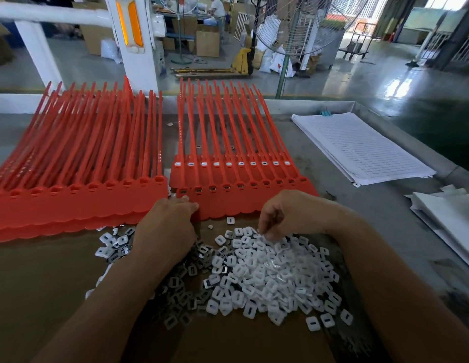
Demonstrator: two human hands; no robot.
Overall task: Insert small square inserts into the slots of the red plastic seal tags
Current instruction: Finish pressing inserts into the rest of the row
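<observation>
Two sheets of joined red seal tags lie side by side on the table, a left sheet and a right sheet. The right sheet's rear row carries white inserts in its slots. A heap of small white and dark square inserts lies in front. My left hand rests with its fingers on the near left edge of the right sheet. My right hand has its fingers curled down into the top of the heap and pinches at inserts there.
A stack of lined white paper lies at the right rear of the table, more white sheets at the right edge. Brown cardboard covers the near table. A standing fan and pallet jack are beyond the table.
</observation>
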